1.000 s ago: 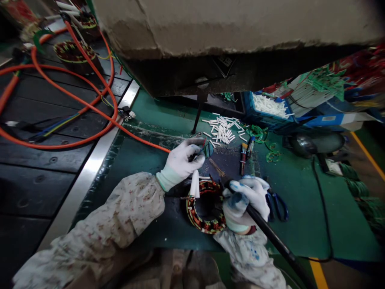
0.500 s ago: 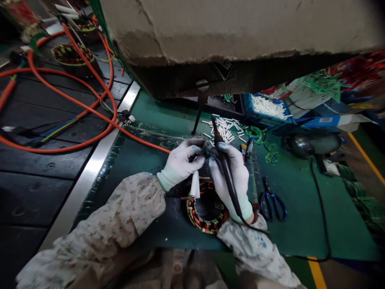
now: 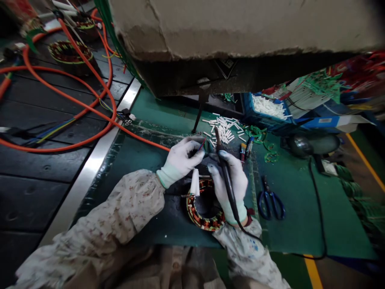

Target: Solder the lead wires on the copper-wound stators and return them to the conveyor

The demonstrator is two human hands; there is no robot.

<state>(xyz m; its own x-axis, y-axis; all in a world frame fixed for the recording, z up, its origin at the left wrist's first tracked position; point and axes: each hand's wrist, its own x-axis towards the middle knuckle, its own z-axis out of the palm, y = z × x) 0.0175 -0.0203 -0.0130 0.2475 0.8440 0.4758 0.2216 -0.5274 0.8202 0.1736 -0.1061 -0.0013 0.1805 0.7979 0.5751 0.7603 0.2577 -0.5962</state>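
My left hand [image 3: 182, 159], in a white glove, is closed with its fingertips around a thin dark red wire [image 3: 202, 144]. In my gloved right hand [image 3: 236, 182] is a soldering iron [image 3: 227, 176], black-handled, its brownish tip pointing up and away. The iron's cord trails back past the wrist. Below and between the hands lies a wound stator ring [image 3: 197, 218] with copper and dark windings. Two white sleeves [image 3: 195, 184] stand up from its left rim. My right hand and wrist hide part of the ring's right side.
Many short white tubes [image 3: 227, 134] lie loose beyond the hands, near a blue bin [image 3: 272, 122] of white pieces. Blue-handled pliers [image 3: 270, 202] rest at right. An orange cable [image 3: 111, 96] loops at left. A large cardboard-like box [image 3: 234, 28] overhangs the bench [image 3: 300, 228].
My right hand and the soldering iron have shifted slightly down, so the tip sits lower. The gap between the hands shows more clearly. My left hand stays nearly in place with the wire.
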